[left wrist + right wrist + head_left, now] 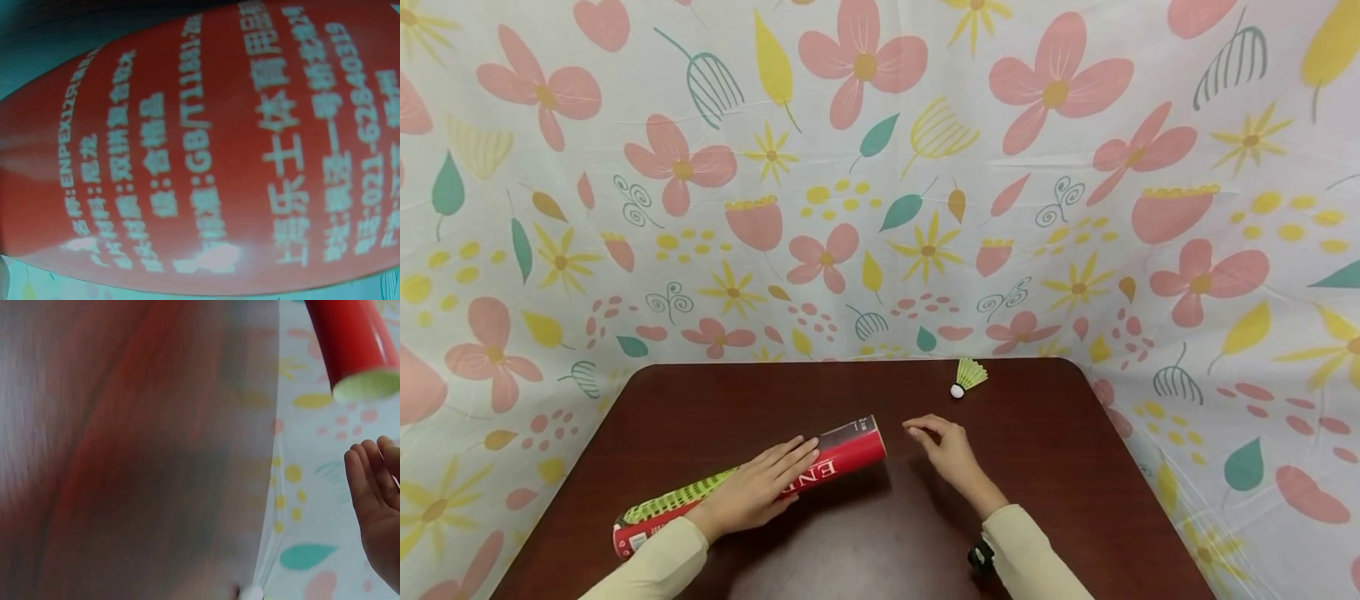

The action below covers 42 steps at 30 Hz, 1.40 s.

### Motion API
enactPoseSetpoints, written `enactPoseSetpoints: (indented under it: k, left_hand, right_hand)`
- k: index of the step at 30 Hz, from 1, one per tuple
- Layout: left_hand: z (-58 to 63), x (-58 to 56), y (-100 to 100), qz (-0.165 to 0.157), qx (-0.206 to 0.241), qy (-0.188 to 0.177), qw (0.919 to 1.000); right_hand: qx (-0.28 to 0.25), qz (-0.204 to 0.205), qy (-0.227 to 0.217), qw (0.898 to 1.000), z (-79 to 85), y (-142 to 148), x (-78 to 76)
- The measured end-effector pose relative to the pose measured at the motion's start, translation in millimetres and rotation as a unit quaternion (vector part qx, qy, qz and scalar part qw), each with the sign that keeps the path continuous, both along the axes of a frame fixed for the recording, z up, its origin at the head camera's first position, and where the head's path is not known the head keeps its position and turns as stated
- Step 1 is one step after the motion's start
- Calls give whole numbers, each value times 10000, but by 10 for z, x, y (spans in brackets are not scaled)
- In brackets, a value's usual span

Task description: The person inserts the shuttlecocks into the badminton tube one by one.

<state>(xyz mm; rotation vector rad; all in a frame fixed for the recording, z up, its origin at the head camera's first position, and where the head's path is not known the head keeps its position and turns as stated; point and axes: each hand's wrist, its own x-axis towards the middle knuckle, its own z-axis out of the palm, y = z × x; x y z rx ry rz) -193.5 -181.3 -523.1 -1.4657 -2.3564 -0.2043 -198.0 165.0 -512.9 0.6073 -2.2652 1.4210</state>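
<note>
A red shuttlecock tube [857,448], printed with white letters and a dark strip, slants across the table with its right end higher. My left hand [760,487] holds it around the middle, fingers over the top and thumb on the near side. Yellow-green netting patterns [677,500] show along its left part. Red tube wall [162,169] with white print fills the left wrist view. Just right of the tube's end is my right hand [951,454], fingers loosely bent, holding nothing. In the right wrist view, the tube's end [365,386] looks pale green, above the fingertips [353,453].
A yellow-green shuttlecock [970,377] with a white tip lies near the back right edge of the dark brown table [820,554]. Behind and beside the table hangs a flower-patterned cloth [880,192].
</note>
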Motion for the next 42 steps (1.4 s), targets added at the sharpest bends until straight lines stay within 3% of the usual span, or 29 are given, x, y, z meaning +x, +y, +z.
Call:
enactPoseSetpoints:
  k: [4,14,19,30,42]
  left_hand:
    - [3,-13,-4,-56,1,-12,10000]
    - [-9,-18,-23,-12,-40,-56,10000]
    - [-17,-11,-36,64,-79,-91,9999]
    - [-61,-17,-53,-24,-63,-29,10000]
    - [-56,-24,-32,-121,55,-67,9999]
  right_hand:
    - [183,-242,-185,9994,-117,247,-189]
    - [176,-1008,-493,9935,-207,723,-511]
    - [330,-1284,-963,9865,-248,939,-622]
    - [1123,-1214,-2326,9584,-255,1187,-892]
    - [1351,-1166,-2786,9437,-290,1155,-1044]
